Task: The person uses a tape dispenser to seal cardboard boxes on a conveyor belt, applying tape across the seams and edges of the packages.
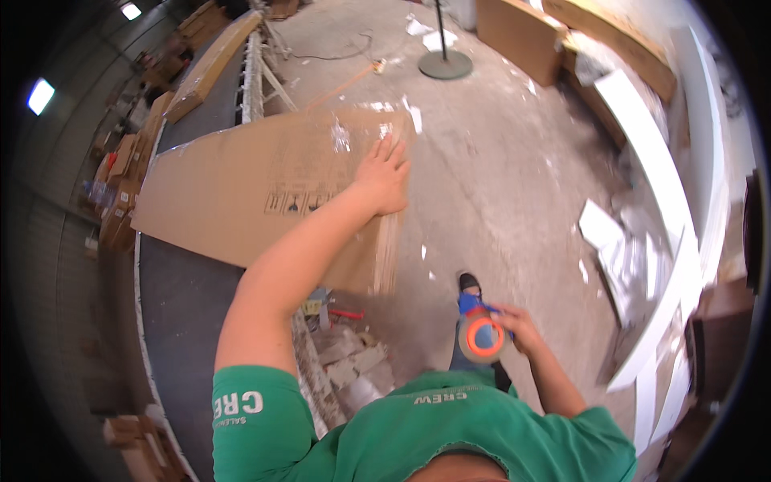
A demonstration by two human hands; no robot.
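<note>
A long flat cardboard box (233, 173) lies across a dark conveyor belt, with its near-right end jutting past the belt's edge over the floor. Shiny clear tape shows on its top near the far corner. My left hand (384, 178) rests flat on that end of the box, fingers spread toward the corner. Lower right, close to my body, my right hand (518, 328) grips a tape dispenser (484, 334) with a blue frame and an orange ring at the roll's centre. Part of the dispenser's handle is hidden behind my fingers.
The conveyor belt (181, 297) runs along my left, with another long box (213, 68) farther up it. Scraps and a red item (347, 314) lie beneath its edge. White foam strips (650, 153) and plastic wrap (634, 265) lie right. A round stand base (444, 64) is ahead.
</note>
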